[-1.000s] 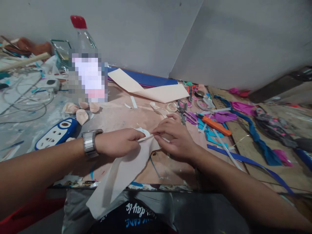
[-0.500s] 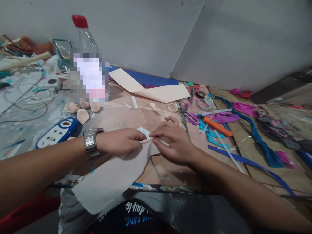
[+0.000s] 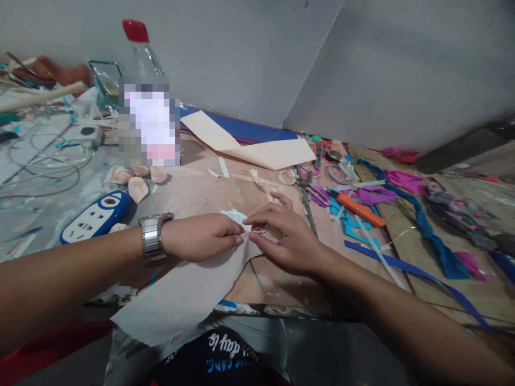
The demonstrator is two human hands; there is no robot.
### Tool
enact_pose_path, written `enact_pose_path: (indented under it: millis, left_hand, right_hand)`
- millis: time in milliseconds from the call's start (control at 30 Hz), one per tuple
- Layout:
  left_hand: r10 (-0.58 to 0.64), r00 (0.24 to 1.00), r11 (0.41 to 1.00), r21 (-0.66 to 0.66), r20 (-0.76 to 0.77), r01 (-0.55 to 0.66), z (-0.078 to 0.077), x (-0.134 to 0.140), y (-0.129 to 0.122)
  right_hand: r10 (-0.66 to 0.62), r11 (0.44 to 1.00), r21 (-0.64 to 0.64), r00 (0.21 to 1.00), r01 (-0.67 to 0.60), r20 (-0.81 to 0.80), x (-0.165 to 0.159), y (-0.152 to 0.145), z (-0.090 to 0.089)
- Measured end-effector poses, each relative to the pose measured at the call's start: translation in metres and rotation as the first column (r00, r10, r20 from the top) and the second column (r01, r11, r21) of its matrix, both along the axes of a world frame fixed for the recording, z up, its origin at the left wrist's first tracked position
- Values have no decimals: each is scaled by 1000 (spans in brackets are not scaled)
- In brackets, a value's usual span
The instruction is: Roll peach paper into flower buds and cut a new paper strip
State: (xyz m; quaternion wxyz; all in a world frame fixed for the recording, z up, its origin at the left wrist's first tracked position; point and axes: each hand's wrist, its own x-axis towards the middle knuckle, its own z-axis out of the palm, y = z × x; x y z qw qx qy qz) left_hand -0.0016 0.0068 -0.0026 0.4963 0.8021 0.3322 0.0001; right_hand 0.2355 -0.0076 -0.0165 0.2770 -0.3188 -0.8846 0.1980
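A pale cream strip of crepe paper or thin cloth [image 3: 177, 297] slants from my fingers down over the table's front edge. My left hand [image 3: 205, 236], with a metal watch on the wrist, pinches its upper edge between thumb and fingers. Right beside it, my right hand [image 3: 284, 230] grips the same edge between thumb and forefinger, the other fingers loosely curled. Just behind the fingertips lies a small whitish-blue piece [image 3: 237, 216]. Part of the gathered edge is hidden by my fingers.
A folded cream strip [image 3: 257, 153] lies at the back. On the left are a blue-white power strip [image 3: 96, 217], several petal-like pieces [image 3: 138, 189] and a red-capped bottle [image 3: 135, 31]. Scissors [image 3: 308, 185], an orange cutter [image 3: 360, 209] and a blue ribbon [image 3: 422, 273] lie right.
My left thumb has moved out along the strip's edge, nearer my right fingertips. The strip's lower end has shifted slightly left and up. Everything else looks the same.
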Motion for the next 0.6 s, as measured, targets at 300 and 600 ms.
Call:
enact_pose_path:
  millis: [300,600]
  left_hand:
    - [28,1000,999,25,3,-28,4,3,-2]
    - [21,1000,999,-49,12,-20,9,1,0]
  right_hand:
    - [18,999,36,1000,-19,24,-1,3,2]
    - [14,991,132,1000,-15,14,0,2,0]
